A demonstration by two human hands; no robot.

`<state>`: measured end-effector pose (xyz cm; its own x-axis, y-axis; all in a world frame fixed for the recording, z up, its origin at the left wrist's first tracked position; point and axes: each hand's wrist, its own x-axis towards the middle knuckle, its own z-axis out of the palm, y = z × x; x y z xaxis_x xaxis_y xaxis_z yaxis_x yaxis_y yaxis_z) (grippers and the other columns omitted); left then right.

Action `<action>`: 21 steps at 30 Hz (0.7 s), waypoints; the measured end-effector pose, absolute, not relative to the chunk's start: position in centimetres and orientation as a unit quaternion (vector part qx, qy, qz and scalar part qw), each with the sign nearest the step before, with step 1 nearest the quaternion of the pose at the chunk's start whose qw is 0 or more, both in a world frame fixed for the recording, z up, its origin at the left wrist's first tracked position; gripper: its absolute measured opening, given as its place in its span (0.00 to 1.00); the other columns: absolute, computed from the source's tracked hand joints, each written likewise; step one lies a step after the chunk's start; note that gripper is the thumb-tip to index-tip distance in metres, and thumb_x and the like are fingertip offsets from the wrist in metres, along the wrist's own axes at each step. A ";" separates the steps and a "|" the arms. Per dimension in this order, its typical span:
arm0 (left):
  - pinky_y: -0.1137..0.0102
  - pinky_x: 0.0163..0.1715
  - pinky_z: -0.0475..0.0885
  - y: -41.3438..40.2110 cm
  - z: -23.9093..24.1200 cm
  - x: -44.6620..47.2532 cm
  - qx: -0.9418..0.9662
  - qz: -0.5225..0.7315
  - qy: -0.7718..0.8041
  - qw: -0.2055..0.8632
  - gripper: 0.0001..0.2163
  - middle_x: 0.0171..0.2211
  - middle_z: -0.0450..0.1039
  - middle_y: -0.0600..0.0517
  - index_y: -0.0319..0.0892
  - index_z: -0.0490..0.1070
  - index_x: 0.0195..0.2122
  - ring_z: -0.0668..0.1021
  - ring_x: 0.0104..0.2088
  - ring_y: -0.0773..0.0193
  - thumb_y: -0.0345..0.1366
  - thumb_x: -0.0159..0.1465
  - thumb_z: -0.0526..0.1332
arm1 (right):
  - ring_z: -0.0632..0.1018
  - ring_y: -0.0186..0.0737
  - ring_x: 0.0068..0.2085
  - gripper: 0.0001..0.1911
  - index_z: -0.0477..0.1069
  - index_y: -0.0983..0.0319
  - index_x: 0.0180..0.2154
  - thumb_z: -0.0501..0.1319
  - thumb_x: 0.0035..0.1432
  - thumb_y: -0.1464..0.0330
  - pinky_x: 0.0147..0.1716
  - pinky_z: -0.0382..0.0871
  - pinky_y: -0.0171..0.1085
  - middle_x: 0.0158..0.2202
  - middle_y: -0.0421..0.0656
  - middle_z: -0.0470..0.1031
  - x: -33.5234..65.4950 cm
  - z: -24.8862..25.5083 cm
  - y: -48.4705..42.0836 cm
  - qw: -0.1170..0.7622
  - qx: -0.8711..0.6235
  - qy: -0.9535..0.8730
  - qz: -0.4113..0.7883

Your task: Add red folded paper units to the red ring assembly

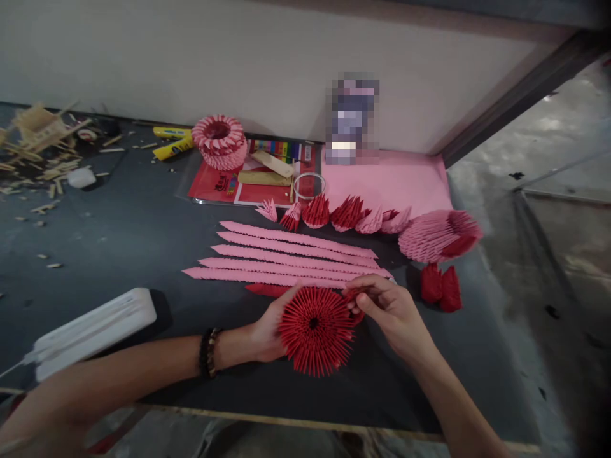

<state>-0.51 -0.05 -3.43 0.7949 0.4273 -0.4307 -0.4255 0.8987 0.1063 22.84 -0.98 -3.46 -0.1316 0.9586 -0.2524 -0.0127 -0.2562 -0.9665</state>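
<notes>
- A round red folded-paper piece [316, 334] is held near the near edge of the surface [229, 388], right of its middle; whether the surface is touched cannot be told.
- The piece's side toward the left edge is clasped in the grip of the left hand [268, 332]; the fingers behind it are hidden.
- A small red part [352, 295] is pinched between thumb and fingers in the grip of the right hand [387, 312], at the piece's rim toward the right edge.
- Just beyond the piece, 5 pink strips [296, 248] are laid side by side, with a red strip [263, 289] partly covered by the left hand.
- Toward the right edge, 2 red bundles [442, 287] are placed below a pink folded-paper form [429, 235].
- A white oblong object [98, 331] is set near the near left corner.
</notes>
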 end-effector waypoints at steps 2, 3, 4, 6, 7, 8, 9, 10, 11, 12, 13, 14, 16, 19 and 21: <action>0.52 0.61 0.69 -0.1 -3.7 -0.5 0.007 0.233 0.228 0.945 0.28 0.48 0.82 0.39 0.37 0.77 0.56 0.81 0.53 0.47 0.53 0.73 0.49 | 0.83 0.34 0.33 0.09 0.80 0.57 0.44 0.69 0.64 0.62 0.33 0.80 0.33 0.39 0.43 0.84 22.9 -3.4 -1.0 0.410 -0.520 -0.459 0.592; 0.52 0.62 0.68 -0.1 -3.9 -0.5 0.007 0.237 0.228 0.944 0.28 0.48 0.82 0.38 0.36 0.77 0.56 0.81 0.53 0.47 0.53 0.72 0.50 | 0.83 0.34 0.33 0.08 0.80 0.57 0.44 0.69 0.65 0.62 0.32 0.80 0.33 0.38 0.42 0.84 22.9 -3.4 -1.0 0.413 -0.522 -0.460 0.588; 0.52 0.62 0.68 -0.2 -4.0 -0.5 0.005 0.239 0.231 0.943 0.28 0.49 0.82 0.38 0.35 0.77 0.56 0.81 0.53 0.47 0.52 0.73 0.50 | 0.83 0.34 0.33 0.08 0.81 0.57 0.44 0.69 0.65 0.62 0.32 0.80 0.32 0.37 0.42 0.84 22.9 -3.5 -1.0 0.413 -0.522 -0.463 0.585; 0.51 0.64 0.66 -0.2 -4.1 -0.5 0.000 0.239 0.241 0.941 0.28 0.49 0.82 0.38 0.35 0.76 0.57 0.81 0.53 0.48 0.52 0.73 0.49 | 0.83 0.35 0.33 0.07 0.81 0.57 0.44 0.69 0.65 0.63 0.31 0.79 0.32 0.36 0.42 0.83 22.9 -3.6 -1.0 0.409 -0.522 -0.473 0.581; 0.51 0.64 0.66 -0.2 -4.1 -0.5 -0.003 0.237 0.248 0.939 0.28 0.48 0.82 0.38 0.35 0.76 0.56 0.81 0.54 0.48 0.52 0.73 0.49 | 0.83 0.35 0.33 0.07 0.82 0.57 0.43 0.69 0.65 0.63 0.31 0.79 0.32 0.35 0.41 0.83 23.0 -3.7 -1.0 0.408 -0.522 -0.476 0.579; 0.52 0.64 0.66 -0.2 -4.1 -0.5 -0.006 0.234 0.255 0.938 0.28 0.47 0.82 0.38 0.35 0.77 0.56 0.81 0.54 0.48 0.52 0.73 0.48 | 0.84 0.35 0.33 0.07 0.82 0.57 0.43 0.69 0.65 0.63 0.31 0.79 0.32 0.34 0.41 0.83 23.0 -3.7 -1.0 0.407 -0.523 -0.478 0.577; 0.52 0.65 0.65 -0.2 -4.0 -0.5 -0.007 0.232 0.261 0.937 0.28 0.46 0.83 0.39 0.35 0.77 0.55 0.81 0.54 0.48 0.52 0.74 0.48 | 0.84 0.34 0.33 0.07 0.82 0.56 0.43 0.70 0.64 0.64 0.32 0.79 0.32 0.34 0.41 0.83 23.0 -3.8 -1.0 0.408 -0.524 -0.479 0.574; 0.53 0.65 0.65 -0.2 -3.9 -0.5 -0.007 0.232 0.266 0.936 0.28 0.45 0.83 0.39 0.35 0.78 0.53 0.81 0.54 0.49 0.52 0.74 0.47 | 0.84 0.34 0.33 0.06 0.83 0.56 0.43 0.70 0.64 0.64 0.33 0.80 0.32 0.33 0.40 0.84 23.0 -3.8 -1.0 0.410 -0.527 -0.478 0.571; 0.53 0.65 0.65 -0.3 -3.8 -0.5 -0.005 0.235 0.271 0.934 0.27 0.45 0.83 0.39 0.35 0.79 0.52 0.81 0.55 0.49 0.51 0.74 0.47 | 0.84 0.34 0.33 0.07 0.83 0.56 0.42 0.71 0.63 0.64 0.33 0.80 0.32 0.33 0.40 0.84 23.0 -3.8 -1.0 0.412 -0.529 -0.477 0.568; 0.54 0.66 0.65 -0.3 -3.8 -0.5 -0.003 0.239 0.273 0.932 0.27 0.44 0.84 0.40 0.36 0.80 0.50 0.80 0.56 0.50 0.50 0.74 0.48 | 0.84 0.35 0.33 0.07 0.83 0.56 0.42 0.71 0.62 0.64 0.34 0.81 0.32 0.33 0.40 0.84 22.9 -3.8 -1.0 0.415 -0.531 -0.475 0.567; 0.55 0.66 0.64 -0.3 -3.7 -0.4 -0.001 0.246 0.275 0.929 0.26 0.45 0.84 0.41 0.36 0.80 0.49 0.80 0.56 0.50 0.50 0.74 0.49 | 0.84 0.35 0.33 0.07 0.83 0.56 0.42 0.72 0.61 0.64 0.34 0.81 0.33 0.33 0.40 0.84 22.9 -3.8 -1.0 0.417 -0.532 -0.472 0.566; 0.55 0.67 0.63 -0.3 -3.7 -0.4 0.000 0.253 0.274 0.928 0.24 0.45 0.83 0.42 0.36 0.80 0.49 0.80 0.57 0.51 0.49 0.74 0.50 | 0.84 0.35 0.33 0.07 0.83 0.56 0.42 0.72 0.61 0.64 0.33 0.81 0.33 0.33 0.41 0.85 22.9 -3.7 -1.0 0.419 -0.534 -0.468 0.567; 0.56 0.67 0.62 -0.3 -3.7 -0.4 0.001 0.264 0.265 0.927 0.22 0.47 0.83 0.42 0.36 0.79 0.49 0.79 0.58 0.52 0.48 0.73 0.52 | 0.85 0.36 0.33 0.08 0.83 0.57 0.42 0.72 0.61 0.63 0.32 0.81 0.33 0.33 0.41 0.85 22.7 -3.6 -1.0 0.421 -0.536 -0.459 0.570; 0.56 0.68 0.62 -0.3 -3.6 -0.4 -0.005 0.263 0.255 0.930 0.21 0.49 0.82 0.40 0.36 0.79 0.50 0.79 0.58 0.52 0.47 0.73 0.54 | 0.85 0.38 0.33 0.09 0.83 0.58 0.42 0.73 0.60 0.62 0.33 0.83 0.35 0.34 0.42 0.85 22.6 -3.5 -1.0 0.417 -0.543 -0.461 0.565; 0.55 0.68 0.62 -0.2 -3.5 -0.4 -0.008 0.253 0.259 0.932 0.21 0.50 0.82 0.40 0.37 0.79 0.51 0.78 0.59 0.50 0.47 0.73 0.53 | 0.85 0.39 0.33 0.10 0.83 0.58 0.41 0.73 0.59 0.61 0.34 0.84 0.37 0.33 0.43 0.85 22.6 -3.4 -1.0 0.412 -0.546 -0.468 0.559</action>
<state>-0.40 -0.24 -3.52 0.7381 0.4670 -0.4870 -0.4755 0.8721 0.1156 22.59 -0.98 -3.41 -0.0631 0.9722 -0.2254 0.0502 -0.2225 -0.9736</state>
